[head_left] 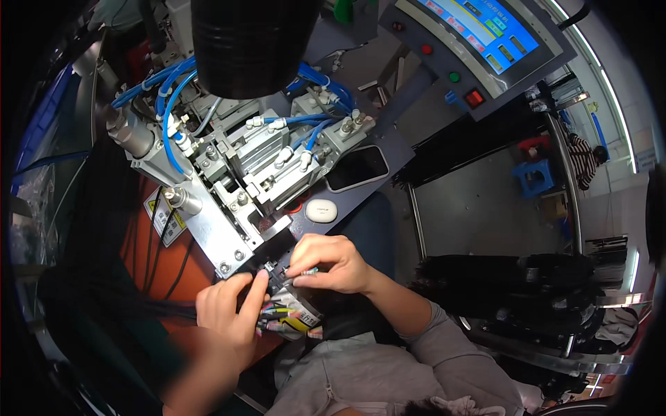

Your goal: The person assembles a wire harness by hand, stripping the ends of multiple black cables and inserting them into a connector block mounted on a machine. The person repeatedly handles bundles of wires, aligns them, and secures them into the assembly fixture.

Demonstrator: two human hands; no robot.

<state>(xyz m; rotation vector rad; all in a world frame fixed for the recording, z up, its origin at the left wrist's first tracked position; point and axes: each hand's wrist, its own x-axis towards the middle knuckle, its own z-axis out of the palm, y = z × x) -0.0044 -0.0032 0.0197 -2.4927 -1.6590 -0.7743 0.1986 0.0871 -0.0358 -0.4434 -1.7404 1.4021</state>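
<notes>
At lower centre, the right hand (pixel 334 265) pinches a small pale-green piece (pixel 310 272), likely light, best edge-held; whether the left hand (pixel 227 308) grips, I cannot tell.

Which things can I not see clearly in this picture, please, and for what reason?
In the head view:
- What the right hand pinches: too small, and partly covered by that hand.
- The upper end of the black cylinder: cut off by the upper edge.
- Parts of the metal machine behind that cylinder: hidden by it.
- The left forearm: blurred.
- What the far person does: too small.
</notes>
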